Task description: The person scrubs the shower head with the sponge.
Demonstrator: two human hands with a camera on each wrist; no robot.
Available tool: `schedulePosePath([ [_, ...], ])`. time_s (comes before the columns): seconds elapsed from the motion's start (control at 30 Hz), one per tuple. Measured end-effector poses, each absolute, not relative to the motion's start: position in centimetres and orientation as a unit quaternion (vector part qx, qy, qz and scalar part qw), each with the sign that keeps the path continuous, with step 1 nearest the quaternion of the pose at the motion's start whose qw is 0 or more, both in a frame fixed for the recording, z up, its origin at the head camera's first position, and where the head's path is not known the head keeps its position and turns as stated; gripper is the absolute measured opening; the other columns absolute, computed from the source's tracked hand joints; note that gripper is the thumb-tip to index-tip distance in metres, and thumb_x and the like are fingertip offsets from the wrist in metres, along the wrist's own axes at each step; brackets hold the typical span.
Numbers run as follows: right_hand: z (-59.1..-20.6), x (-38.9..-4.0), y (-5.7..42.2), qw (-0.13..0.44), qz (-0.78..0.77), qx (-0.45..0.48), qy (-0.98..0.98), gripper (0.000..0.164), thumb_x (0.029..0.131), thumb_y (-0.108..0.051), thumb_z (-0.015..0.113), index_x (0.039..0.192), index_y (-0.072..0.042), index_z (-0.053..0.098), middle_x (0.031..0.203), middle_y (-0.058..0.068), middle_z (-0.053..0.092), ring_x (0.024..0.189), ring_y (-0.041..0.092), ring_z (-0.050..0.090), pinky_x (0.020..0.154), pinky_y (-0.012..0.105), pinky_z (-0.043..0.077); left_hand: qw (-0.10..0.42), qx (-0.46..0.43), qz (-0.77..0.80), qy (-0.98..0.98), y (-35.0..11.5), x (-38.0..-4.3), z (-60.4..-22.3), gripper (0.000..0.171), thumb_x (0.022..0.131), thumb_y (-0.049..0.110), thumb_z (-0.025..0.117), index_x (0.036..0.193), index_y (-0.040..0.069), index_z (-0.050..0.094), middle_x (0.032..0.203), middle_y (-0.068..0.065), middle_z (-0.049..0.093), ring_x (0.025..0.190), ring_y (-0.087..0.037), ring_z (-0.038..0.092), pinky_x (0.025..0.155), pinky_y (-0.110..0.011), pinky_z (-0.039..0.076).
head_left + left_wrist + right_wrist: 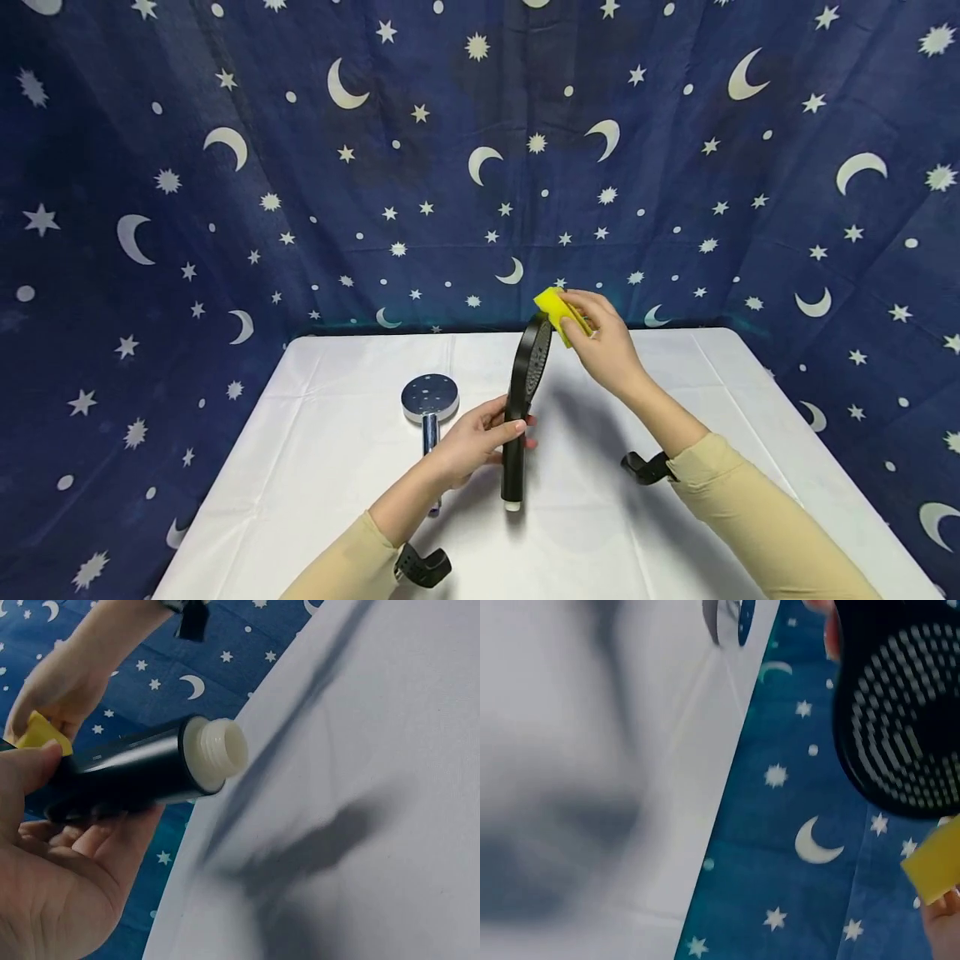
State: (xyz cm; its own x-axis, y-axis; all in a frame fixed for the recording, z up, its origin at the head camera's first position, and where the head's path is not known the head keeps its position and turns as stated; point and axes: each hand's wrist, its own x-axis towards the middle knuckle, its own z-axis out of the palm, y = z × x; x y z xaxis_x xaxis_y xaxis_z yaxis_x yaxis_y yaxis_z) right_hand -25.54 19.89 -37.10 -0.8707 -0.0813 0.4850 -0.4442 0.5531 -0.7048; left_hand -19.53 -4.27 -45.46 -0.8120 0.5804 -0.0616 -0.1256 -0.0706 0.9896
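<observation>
A black handheld shower head [531, 358] stands nearly upright above the table, its nozzle face turned to the right. My left hand [480, 442] grips it round the handle, thumb across the front. In the left wrist view the handle [127, 769] ends in a white threaded connector [223, 748]. My right hand [609, 346] pinches a yellow sponge [557, 310] close beside the top of the shower head. The right wrist view shows the rows of pale nozzles [900, 712] with the sponge [936, 862] just below the rim.
A chrome shower head [430, 396] lies on the white table [337, 467], left of the black one, its handle partly behind my left hand. A dark blue curtain [450, 167] with moons and stars hangs behind the table. Both wrists carry black straps with cameras.
</observation>
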Motion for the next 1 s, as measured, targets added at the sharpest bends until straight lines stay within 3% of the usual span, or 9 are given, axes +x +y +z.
schedulePosePath([
  [0.17, -37.3, -23.9, 18.7, 0.245, 0.476, 0.187, -0.824, 0.042, 0.100, -0.018, 0.066, 0.142, -0.013, 0.061, 0.156, 0.002, 0.044, 0.137, 0.028, 0.046, 0.105, 0.052, 0.044, 0.245, 0.196, 0.715, 0.625, -4.4, -19.7, -45.2, 0.053, 0.105, 0.023, 0.062, 0.155, 0.024, 0.044, 0.135, -0.010, 0.064, 0.112, -0.031, 0.070, 0.092, -0.050, 0.056],
  [0.33, -37.4, -23.2, 17.7, 0.283, 0.463, 0.200, -0.816, 0.043, 0.097, -0.013, 0.070, 0.139, -0.014, 0.062, 0.157, 0.002, 0.043, 0.143, 0.027, 0.040, 0.109, 0.055, 0.042, 0.239, 0.201, 0.731, 0.606, -4.3, -19.9, -45.1, 0.056, 0.104, 0.020, 0.063, 0.156, 0.026, 0.042, 0.135, -0.012, 0.064, 0.108, -0.032, 0.071, 0.088, -0.045, 0.058],
  [0.5, -37.8, -23.0, 17.3, 0.305, 0.430, 0.212, -0.823, 0.046, 0.095, -0.014, 0.072, 0.140, -0.014, 0.062, 0.156, 0.005, 0.045, 0.137, 0.032, 0.044, 0.106, 0.058, 0.042, 0.251, 0.188, 0.735, 0.601, -4.3, -19.8, -45.1, 0.059, 0.100, 0.015, 0.068, 0.154, 0.022, 0.045, 0.135, -0.012, 0.063, 0.106, -0.030, 0.071, 0.086, -0.042, 0.059],
  [0.7, -38.8, -22.6, 17.0, 0.347, 0.351, 0.283, -0.822, 0.052, 0.089, -0.009, 0.074, 0.140, -0.012, 0.063, 0.152, 0.011, 0.049, 0.120, 0.036, 0.050, 0.093, 0.053, 0.046, 0.273, 0.177, 0.743, 0.585, -4.2, -19.7, -45.1, 0.052, 0.103, 0.020, 0.064, 0.152, 0.018, 0.047, 0.133, -0.014, 0.064, 0.108, -0.033, 0.071, 0.089, -0.049, 0.058],
  [1.0, -39.3, -22.4, 17.3, 0.339, 0.207, 0.425, -0.813, 0.053, 0.085, -0.008, 0.070, 0.136, -0.022, 0.067, 0.150, 0.014, 0.051, 0.117, 0.037, 0.053, 0.099, 0.051, 0.046, 0.306, 0.182, 0.747, 0.561, -4.7, -19.7, -45.3, 0.049, 0.106, 0.026, 0.059, 0.151, 0.011, 0.046, 0.142, -0.022, 0.056, 0.110, -0.032, 0.070, 0.089, -0.048, 0.058],
])
